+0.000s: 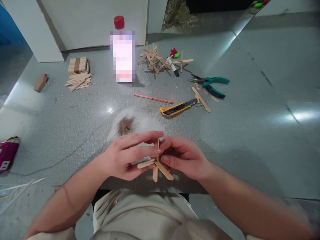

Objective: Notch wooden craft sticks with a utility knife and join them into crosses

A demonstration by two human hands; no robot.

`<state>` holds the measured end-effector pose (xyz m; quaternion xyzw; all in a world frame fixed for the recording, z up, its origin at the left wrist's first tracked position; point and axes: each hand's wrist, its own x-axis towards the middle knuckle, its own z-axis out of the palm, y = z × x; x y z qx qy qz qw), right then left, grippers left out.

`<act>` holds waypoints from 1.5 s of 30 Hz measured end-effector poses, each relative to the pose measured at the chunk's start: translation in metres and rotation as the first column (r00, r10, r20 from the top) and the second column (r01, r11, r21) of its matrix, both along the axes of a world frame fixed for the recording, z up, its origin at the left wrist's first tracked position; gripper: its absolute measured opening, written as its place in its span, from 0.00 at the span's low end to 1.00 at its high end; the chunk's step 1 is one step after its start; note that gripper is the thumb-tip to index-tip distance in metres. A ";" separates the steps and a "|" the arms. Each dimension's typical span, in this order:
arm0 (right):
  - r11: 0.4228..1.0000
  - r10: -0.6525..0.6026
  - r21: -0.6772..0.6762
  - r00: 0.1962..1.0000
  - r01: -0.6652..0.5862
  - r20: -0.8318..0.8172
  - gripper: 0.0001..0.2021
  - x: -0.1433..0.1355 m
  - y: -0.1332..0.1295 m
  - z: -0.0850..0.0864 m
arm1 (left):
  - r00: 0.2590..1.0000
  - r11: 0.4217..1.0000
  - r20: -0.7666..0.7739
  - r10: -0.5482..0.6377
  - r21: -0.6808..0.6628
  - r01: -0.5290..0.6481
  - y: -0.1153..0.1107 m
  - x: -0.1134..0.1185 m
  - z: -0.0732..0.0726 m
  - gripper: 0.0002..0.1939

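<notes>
Near the table's front edge, a small frame of joined wooden craft sticks (164,170) is held between my two hands. Several sticks splay outward from a common middle, and one stands up. My left hand (132,151) closes on it from the left, its fingertips against the upright stick. From the other side, my right hand (185,156) pinches the same piece with thumb and fingers. The fingers hide part of the joint. Just beyond my left hand lies a white powdery patch (147,121) with a brown spot and a small stick scrap (126,126) on it.
Beyond my hands lie a yellow utility knife (178,107), a red pencil (153,98) and green-handled pliers (215,83). Further back are a red-capped bottle (119,22), a heap of joined sticks (153,58), a white tube (173,66) and a bundle of craft sticks (78,65).
</notes>
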<state>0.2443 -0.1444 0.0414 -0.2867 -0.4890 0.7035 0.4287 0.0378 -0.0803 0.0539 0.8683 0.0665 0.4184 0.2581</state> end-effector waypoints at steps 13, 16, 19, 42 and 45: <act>0.996 -0.060 -0.074 0.998 0.058 -0.026 0.09 0.000 0.004 -0.003 | 1.000 0.991 0.021 0.015 -0.131 -0.012 0.002 0.002 -0.003 0.19; 0.993 -0.059 -0.103 0.996 0.052 -0.061 0.09 -0.001 0.005 -0.006 | 1.000 0.990 0.026 0.008 -0.144 -0.004 0.002 0.004 -0.002 0.20; 0.993 -0.053 -0.112 0.995 0.043 -0.086 0.08 -0.001 0.006 -0.009 | 1.000 0.989 0.019 0.003 -0.145 0.000 0.003 0.004 -0.001 0.19; 0.983 -0.017 -0.185 0.986 -0.013 -0.164 0.08 0.000 0.013 -0.010 | 0.993 0.941 -0.008 -0.118 -0.320 0.109 -0.001 0.007 -0.001 0.18; 0.981 -0.005 -0.191 0.988 -0.025 -0.158 0.05 0.001 0.013 -0.012 | 0.990 0.937 0.000 -0.139 -0.324 0.131 -0.004 0.009 0.000 0.15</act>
